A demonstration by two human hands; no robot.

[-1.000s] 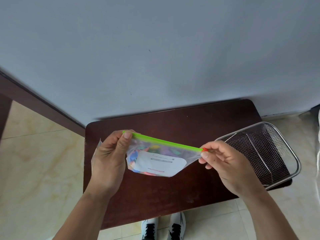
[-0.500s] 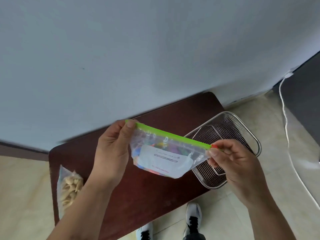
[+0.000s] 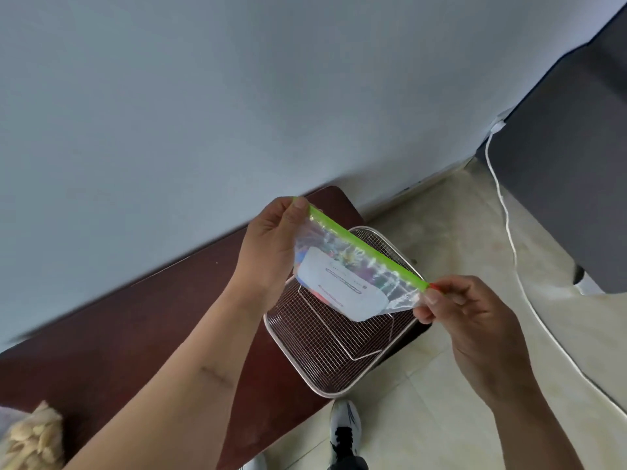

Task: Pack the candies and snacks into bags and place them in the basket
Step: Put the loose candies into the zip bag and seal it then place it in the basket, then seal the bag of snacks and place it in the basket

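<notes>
At lower left a bag of pale snacks (image 3: 32,439) lies on the dark table (image 3: 142,337). At centre, the left hand (image 3: 271,252) pinches one corner of the candy bag (image 3: 353,279), held above the wire basket (image 3: 325,337); the right hand (image 3: 464,313) pinches the other corner.

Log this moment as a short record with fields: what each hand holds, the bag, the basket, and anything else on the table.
left hand: pinches one end of the green zip strip
right hand: pinches the other end, at the red slider
clear zip bag of colourful candies: held in the air over the basket, tilted
wire mesh metal basket: on the dark brown wooden table, nothing visible inside
clear bag of pale snacks: at the table's left end
</notes>
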